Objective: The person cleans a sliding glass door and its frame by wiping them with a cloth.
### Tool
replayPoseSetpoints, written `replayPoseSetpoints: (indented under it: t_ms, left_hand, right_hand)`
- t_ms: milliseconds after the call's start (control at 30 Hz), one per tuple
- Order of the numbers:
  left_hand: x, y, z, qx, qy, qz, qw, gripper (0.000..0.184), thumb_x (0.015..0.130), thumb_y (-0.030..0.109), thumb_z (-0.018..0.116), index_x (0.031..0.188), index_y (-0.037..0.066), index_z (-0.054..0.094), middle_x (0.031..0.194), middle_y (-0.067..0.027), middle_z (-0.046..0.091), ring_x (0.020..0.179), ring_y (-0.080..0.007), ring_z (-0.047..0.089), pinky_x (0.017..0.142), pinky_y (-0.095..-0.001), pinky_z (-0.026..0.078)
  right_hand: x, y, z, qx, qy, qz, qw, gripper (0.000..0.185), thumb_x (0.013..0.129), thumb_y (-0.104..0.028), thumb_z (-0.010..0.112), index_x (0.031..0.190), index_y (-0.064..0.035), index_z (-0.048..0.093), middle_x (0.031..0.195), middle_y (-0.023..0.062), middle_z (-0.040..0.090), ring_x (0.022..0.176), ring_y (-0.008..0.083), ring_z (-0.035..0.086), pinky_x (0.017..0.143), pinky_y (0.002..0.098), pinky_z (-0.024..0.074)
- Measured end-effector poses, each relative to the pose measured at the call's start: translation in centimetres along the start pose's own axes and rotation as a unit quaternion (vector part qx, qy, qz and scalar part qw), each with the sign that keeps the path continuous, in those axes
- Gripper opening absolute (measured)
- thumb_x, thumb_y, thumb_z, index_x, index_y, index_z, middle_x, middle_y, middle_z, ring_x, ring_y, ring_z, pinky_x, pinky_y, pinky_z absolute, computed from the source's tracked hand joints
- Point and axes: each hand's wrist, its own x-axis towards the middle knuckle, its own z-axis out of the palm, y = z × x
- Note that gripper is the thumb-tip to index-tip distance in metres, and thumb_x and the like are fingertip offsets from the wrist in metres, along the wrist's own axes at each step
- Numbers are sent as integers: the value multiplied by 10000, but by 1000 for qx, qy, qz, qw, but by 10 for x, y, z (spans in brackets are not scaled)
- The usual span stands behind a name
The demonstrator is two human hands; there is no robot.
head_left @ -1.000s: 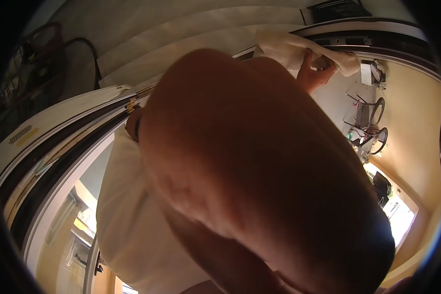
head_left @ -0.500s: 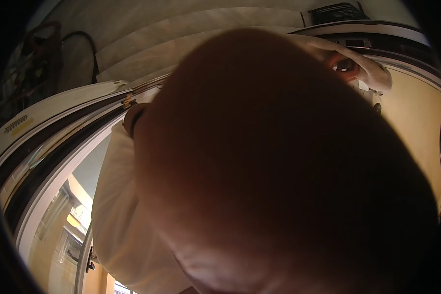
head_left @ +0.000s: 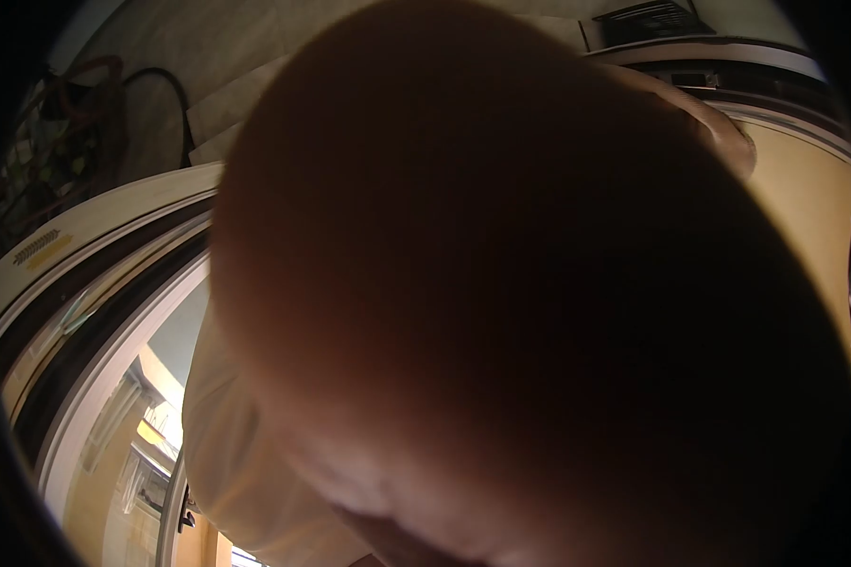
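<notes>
A large, dark, out-of-focus bare limb (head_left: 501,283) fills the middle of the head view and blocks most of the scene. Neither my left hand nor my right hand can be made out behind it, so what they hold or touch is hidden. Past the limb's upper right edge, a narrow strip of pale cloth (head_left: 730,142) shows, its rounded end hanging by the dark frame. Along the limb's lower left side lies a wide cream fabric (head_left: 232,454) with soft folds.
Dark and white frame rails (head_left: 113,331) curve down the left side, with glass beyond them. Another dark rail (head_left: 775,94) crosses the upper right, beside a yellow wall (head_left: 808,208). A black slatted object (head_left: 652,24) is at the top; cluttered dark shapes (head_left: 61,142) stand upper left.
The limb has come closer and covers more of the view. The hand seen earlier at the pale cloth, upper right, is now hidden, as is the dark-banded part at left. The cloth's end has shifted right.
</notes>
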Motion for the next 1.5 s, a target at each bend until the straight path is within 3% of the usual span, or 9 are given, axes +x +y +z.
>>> replayPoseSetpoints:
  t_ms: [400, 533, 900, 1000, 1067, 1133, 1333, 1467, 1500]
  left_hand:
    - [-14, -2, -8, -7, -9, 7, 1000, 67, 861, 48, 670, 926, 46, 655, 736, -31, 609, 539, -83, 503, 522, -217, 374]
    - [-17, -1, -10, -13, -10, 20, 1000, 71, 856, 41, 674, 923, 35, 654, 749, -37, 616, 546, -84, 512, 525, -218, 382]
    - [2, -10, -10, -5, 0, 25, 1000, 83, 843, 22, 685, 916, 5, 649, 784, -53, 635, 563, -86, 536, 532, -220, 402]
    - [14, -10, -13, -4, -4, 23, 1000, 87, 839, 17, 688, 914, -3, 648, 793, -58, 640, 568, -86, 543, 534, -221, 408]
    - [24, -6, -10, 3, -13, 28, 1000, 90, 836, 13, 690, 912, -9, 647, 800, -61, 644, 571, -87, 547, 535, -221, 411]
    - [36, -3, -11, 6, -19, 27, 999, 93, 834, 9, 692, 911, -14, 646, 806, -64, 647, 574, -87, 552, 536, -222, 415]
    - [72, 20, -24, 50, 17, 37, 998, 102, 826, -1, 698, 907, -31, 643, 825, -73, 658, 584, -88, 565, 540, -223, 426]
    - [77, 0, -42, 190, 179, -54, 964, 108, 821, -8, 702, 904, -42, 642, 838, -79, 665, 590, -89, 574, 543, -224, 434]
    - [76, -19, -47, 247, 239, -104, 933, 106, 915, 124, 669, 986, 48, 653, 734, 11, 653, 613, -45, 566, 554, -217, 429]
  right_hand:
    - [29, -38, -18, -26, -41, 9, 999, 521, 826, -184, 721, 1204, 67, 464, 1104, 204, 485, 863, 278, 514, 734, 392, 475]
    - [-2, -11, 1, -53, -21, -55, 997, 586, 850, -195, 687, 1274, 75, 387, 1194, 269, 439, 997, 395, 525, 845, 473, 465]
    - [-31, 14, -14, 83, -159, 142, 974, 739, 940, -295, 631, 1434, 68, 219, 1377, 328, 366, 1246, 424, 458, 1053, 581, 383]
    - [18, 4, -14, 53, -53, 20, 997, 699, 942, -262, 625, 1412, 81, 238, 1310, 322, 398, 1187, 432, 498, 995, 563, 425]
    - [44, -10, -12, 84, 34, -8, 996, 621, 880, -349, 709, 1285, 41, 444, 1196, 255, 503, 1047, 379, 574, 896, 524, 468]
    - [54, -8, -11, 23, -13, -66, 997, 678, 871, -236, 620, 1354, 101, 284, 1209, 279, 391, 1079, 403, 449, 926, 506, 391]
    - [-10, 74, 6, -6, -43, -196, 980, 765, 868, -336, 657, 1320, 147, 273, 1204, 284, 372, 1066, 380, 441, 922, 502, 391]
    - [-32, 84, -13, -43, -151, -197, 968, 880, 791, -431, 758, 1317, 145, 352, 1199, 275, 465, 1051, 398, 517, 888, 443, 468]
    - [-20, 77, -19, -60, -138, -251, 956, 881, 762, -461, 778, 1292, 135, 404, 1184, 257, 500, 1028, 391, 546, 855, 420, 493]
